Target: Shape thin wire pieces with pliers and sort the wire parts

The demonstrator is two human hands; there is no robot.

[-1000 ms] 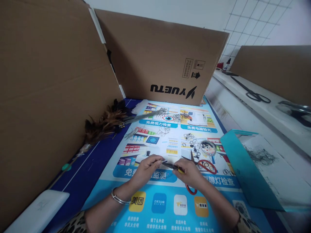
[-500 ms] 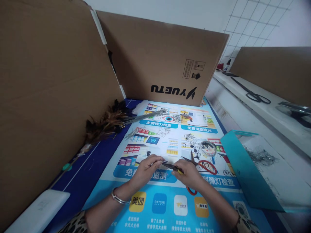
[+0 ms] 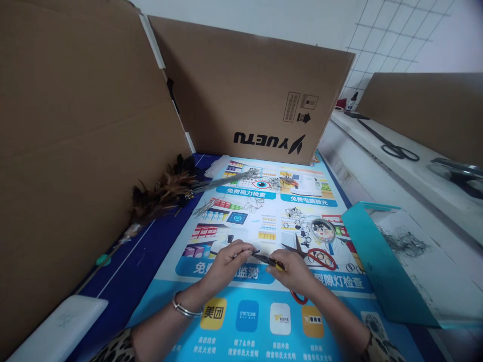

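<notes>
1. Closed around a pair of pliers with yellow-and-black handles, the right hand is over the tabletop; I cannot tell whether the jaws are clamped
2. Left hand, fingers pinched on a small dark piece at the pliers' tips, its details too small to make out
3. Beneath both hands, a blue-and-white printed sheet with Chinese lettering and shop pictures, over dark blue cloth
4. Red-handled scissors with blades parted, just beside the right hand; beyond them, black rings and a round container
5. Along the left, brown feathers and thin wires
6. On the right, a teal box containing tangled wire, near a white ledge bearing black scissors
7. Tall cardboard panels stand around the left and far sides, before a pale wall
</notes>
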